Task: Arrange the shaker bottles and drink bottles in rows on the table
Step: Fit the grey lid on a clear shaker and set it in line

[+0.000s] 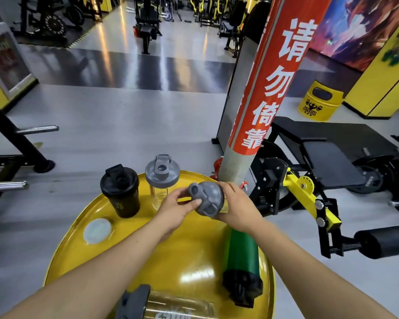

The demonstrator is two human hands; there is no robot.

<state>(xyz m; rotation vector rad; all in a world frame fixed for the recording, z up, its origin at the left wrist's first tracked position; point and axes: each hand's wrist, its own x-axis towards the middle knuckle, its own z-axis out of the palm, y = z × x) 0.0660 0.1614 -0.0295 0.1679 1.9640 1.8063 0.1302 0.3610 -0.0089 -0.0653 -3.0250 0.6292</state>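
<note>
forearms reach in from the bottom edge over a round yellow table [194, 268]. nearest the camera, a clear shaker bottle with a dark grey lid [171, 306] lies on its side at the table's near edge, lid pointing left. just beyond it on the right, a green bottle with a black cap [240, 256] also lies flat, cap toward the camera. a pale round disc [96, 230] rests on the left part of the tabletop. further in, both hands grasp a clear shaker with a grey flip lid [206, 199]: the left hand [173, 211] pinches the lid's edge and spout, the right hand [236, 209] wraps around its far side. behind them, two shakers stand upright side by side near the far rim: a black shaker [121, 192] on the left and a clear shaker with a grey lid [162, 177] to its right. beyond the table rises a grey pillar with a red banner [270, 88].
</note>
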